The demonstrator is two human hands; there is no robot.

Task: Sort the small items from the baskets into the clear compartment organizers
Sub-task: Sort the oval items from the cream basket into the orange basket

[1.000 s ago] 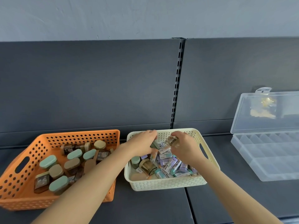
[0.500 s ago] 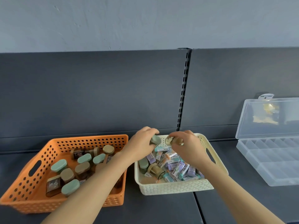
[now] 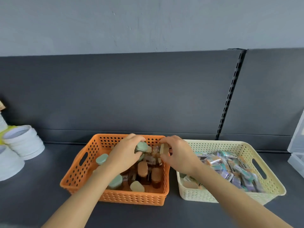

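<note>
An orange perforated basket [image 3: 79, 170] holds several small brown bottles with green and beige caps. My left hand [image 3: 125, 155] is over it, closed on a green-capped bottle [image 3: 141, 146]. My right hand [image 3: 179, 155] is over the basket's right rim, gripping a beige-capped bottle [image 3: 162, 149]. To the right, a cream basket [image 3: 269, 183] is full of small purple and teal packets [image 3: 230, 168]. Only the left edge of the clear compartment organizer [image 3: 297, 145] shows at the far right.
White round containers [image 3: 21, 145] are stacked at the far left on the dark shelf. A dark back panel with a slotted upright [image 3: 230, 96] rises behind the baskets. Bare dark shelf surface lies in front of the baskets.
Both hands lifted a bottle each out of the cream basket and carried them left over the orange basket. The view swung left, so the organizer slid to the frame's edge.
</note>
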